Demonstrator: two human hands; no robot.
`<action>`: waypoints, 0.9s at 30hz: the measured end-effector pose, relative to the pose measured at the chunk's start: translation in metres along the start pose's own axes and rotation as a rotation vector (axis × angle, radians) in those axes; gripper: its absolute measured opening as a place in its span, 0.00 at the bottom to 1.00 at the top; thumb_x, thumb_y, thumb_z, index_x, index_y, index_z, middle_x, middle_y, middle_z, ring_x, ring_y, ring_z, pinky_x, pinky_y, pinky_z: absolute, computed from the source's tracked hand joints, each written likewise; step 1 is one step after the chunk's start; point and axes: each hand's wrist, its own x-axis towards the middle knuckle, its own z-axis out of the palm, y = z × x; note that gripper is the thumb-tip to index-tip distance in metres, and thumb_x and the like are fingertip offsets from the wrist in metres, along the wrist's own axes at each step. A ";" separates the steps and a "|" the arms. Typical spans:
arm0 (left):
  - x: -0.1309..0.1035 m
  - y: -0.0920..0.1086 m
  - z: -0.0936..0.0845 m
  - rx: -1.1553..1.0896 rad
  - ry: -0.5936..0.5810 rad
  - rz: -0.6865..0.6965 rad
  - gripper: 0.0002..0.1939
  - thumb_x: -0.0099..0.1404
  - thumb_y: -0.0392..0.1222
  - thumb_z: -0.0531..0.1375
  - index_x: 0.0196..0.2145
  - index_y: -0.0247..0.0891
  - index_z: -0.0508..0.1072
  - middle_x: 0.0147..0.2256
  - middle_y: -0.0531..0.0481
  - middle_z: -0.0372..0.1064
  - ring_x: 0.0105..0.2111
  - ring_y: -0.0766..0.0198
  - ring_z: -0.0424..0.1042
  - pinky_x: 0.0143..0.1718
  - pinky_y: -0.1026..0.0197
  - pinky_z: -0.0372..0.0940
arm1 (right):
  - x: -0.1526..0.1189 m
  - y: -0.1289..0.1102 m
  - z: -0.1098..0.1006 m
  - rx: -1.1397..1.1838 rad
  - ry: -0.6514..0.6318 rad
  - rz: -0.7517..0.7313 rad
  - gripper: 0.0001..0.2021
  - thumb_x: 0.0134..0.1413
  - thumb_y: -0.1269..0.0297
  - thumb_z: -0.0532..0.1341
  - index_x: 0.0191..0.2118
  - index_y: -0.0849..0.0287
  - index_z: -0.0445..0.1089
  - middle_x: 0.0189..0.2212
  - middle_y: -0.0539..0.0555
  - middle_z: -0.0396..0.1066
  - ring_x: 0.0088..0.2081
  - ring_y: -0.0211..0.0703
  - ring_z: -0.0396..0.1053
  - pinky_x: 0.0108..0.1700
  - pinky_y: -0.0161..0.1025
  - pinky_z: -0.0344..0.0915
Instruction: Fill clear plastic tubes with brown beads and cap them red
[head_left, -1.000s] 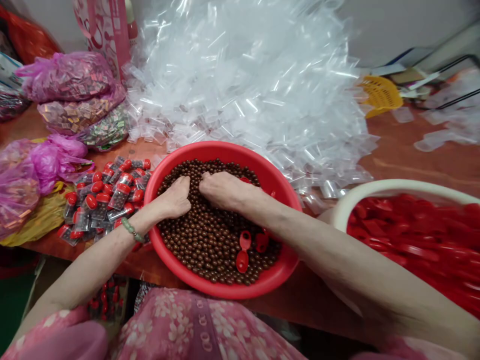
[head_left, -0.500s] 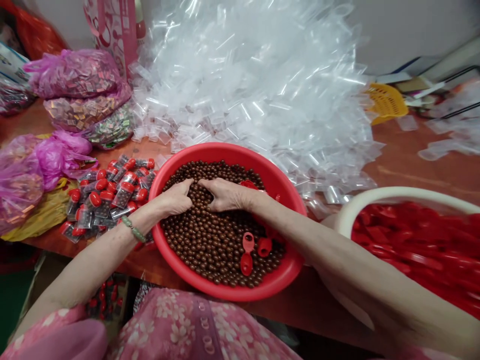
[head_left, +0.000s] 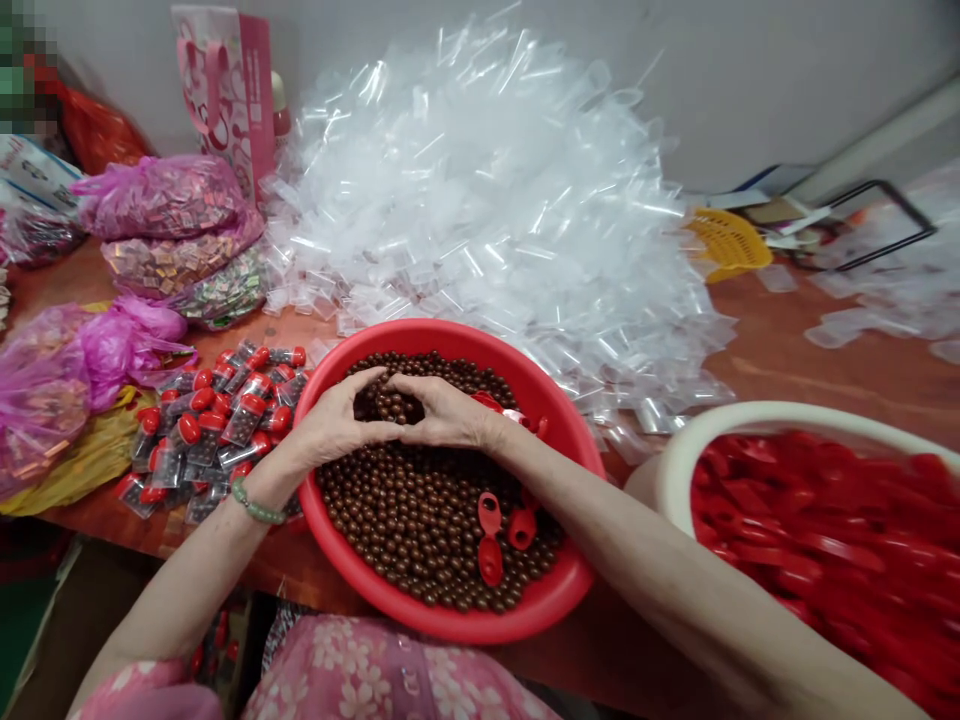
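A red basin of small, round, shiny brown balls stands in front of me. My left hand, with a green bead bracelet on the wrist, and my right hand meet over the far half of the basin. Thumbs and fingers form a cup, and brown balls show between them. The lower fingers are hidden. Red flip-top caps, one of them an open cap, lie on the balls near my right forearm.
Filled clear tubes with red caps lie in a heap to the left, near pink bags. Behind the basin rises a pile of clear plastic tubes. A cream tub of red caps is at right. A yellow basket sits farther back.
Earlier both hands were dug into the balls with fingers lowered. Now they are joined in a cup with balls between them. The view has tilted up slightly.
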 end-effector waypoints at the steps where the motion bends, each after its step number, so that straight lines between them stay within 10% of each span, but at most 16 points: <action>1: -0.001 0.002 0.001 0.053 0.021 0.014 0.40 0.50 0.43 0.70 0.58 0.34 0.64 0.60 0.37 0.62 0.61 0.48 0.62 0.63 0.45 0.56 | -0.001 0.000 0.000 0.071 0.024 -0.032 0.16 0.49 0.64 0.63 0.45 0.62 0.67 0.42 0.56 0.74 0.43 0.45 0.71 0.46 0.40 0.67; 6: -0.003 0.009 0.011 0.086 0.058 0.041 0.33 0.55 0.45 0.67 0.56 0.32 0.66 0.57 0.38 0.66 0.57 0.51 0.65 0.62 0.50 0.56 | -0.003 0.001 -0.003 0.399 0.133 -0.142 0.22 0.50 0.52 0.66 0.47 0.60 0.70 0.44 0.56 0.72 0.47 0.47 0.69 0.51 0.44 0.65; 15: -0.004 0.011 0.002 -0.230 -0.099 -0.165 0.21 0.52 0.52 0.69 0.35 0.30 0.74 0.31 0.49 0.72 0.31 0.66 0.70 0.38 0.63 0.64 | -0.018 -0.012 -0.019 0.427 0.108 -0.016 0.16 0.49 0.52 0.67 0.38 0.59 0.71 0.27 0.48 0.63 0.29 0.36 0.61 0.32 0.35 0.60; 21: -0.004 0.009 0.001 -0.410 -0.224 -0.163 0.24 0.49 0.52 0.71 0.36 0.31 0.74 0.32 0.48 0.72 0.33 0.66 0.71 0.40 0.63 0.65 | -0.020 -0.015 -0.015 0.585 0.155 -0.016 0.24 0.46 0.61 0.69 0.49 0.57 0.65 0.32 0.47 0.65 0.29 0.35 0.62 0.32 0.34 0.62; 27: -0.004 0.011 0.002 -0.414 -0.264 -0.171 0.25 0.50 0.47 0.71 0.44 0.33 0.75 0.39 0.46 0.74 0.36 0.65 0.72 0.43 0.62 0.65 | -0.017 -0.025 -0.017 0.427 0.198 -0.090 0.11 0.48 0.63 0.67 0.39 0.58 0.70 0.35 0.51 0.69 0.35 0.39 0.66 0.38 0.36 0.64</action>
